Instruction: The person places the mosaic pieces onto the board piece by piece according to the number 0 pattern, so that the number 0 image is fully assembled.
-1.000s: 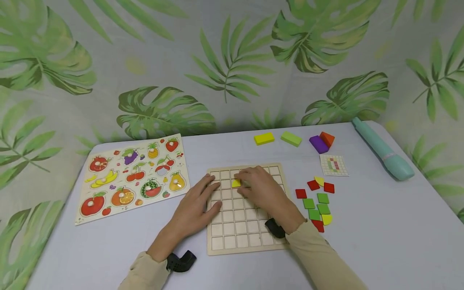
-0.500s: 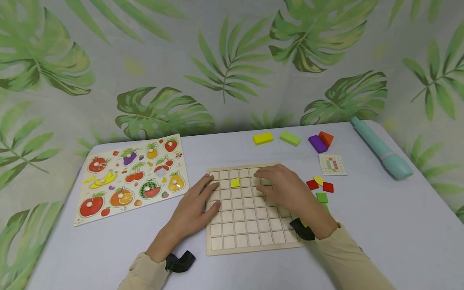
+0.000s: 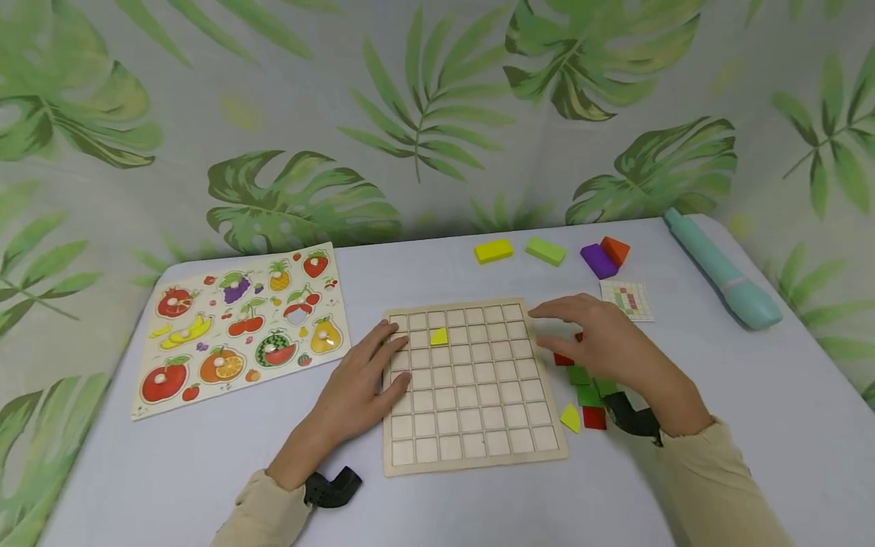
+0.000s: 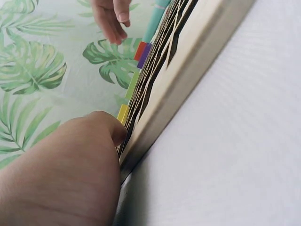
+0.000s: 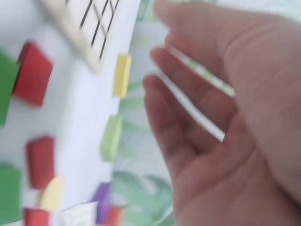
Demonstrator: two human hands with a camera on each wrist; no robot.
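Note:
A wooden grid board (image 3: 468,399) lies flat at the table's middle, with one yellow tile (image 3: 439,336), rounded at a corner, in an upper-left cell. My left hand (image 3: 355,384) rests on the board's left edge, fingers relaxed; in the left wrist view its thumb side is against the rim. Off the board's right edge, my right hand (image 3: 604,338) hovers over the loose tiles, fingers apart, palm empty in the right wrist view. Below it lie green tiles (image 3: 588,395), a red tile (image 3: 594,418) and a yellow rounded tile (image 3: 570,418). More tiles are partly hidden under that hand.
A fruit puzzle board (image 3: 225,334) lies at the left. Along the back are a yellow block (image 3: 494,251), a light green block (image 3: 545,251), a purple block (image 3: 598,261) and an orange block (image 3: 615,251). A pattern card (image 3: 632,302) and a teal club-shaped object (image 3: 724,270) are at the right.
My right hand has let go of the yellow tile, leaving it in the grid, and moved right across the board to above the loose tiles. The left hand stays on the board's edge.

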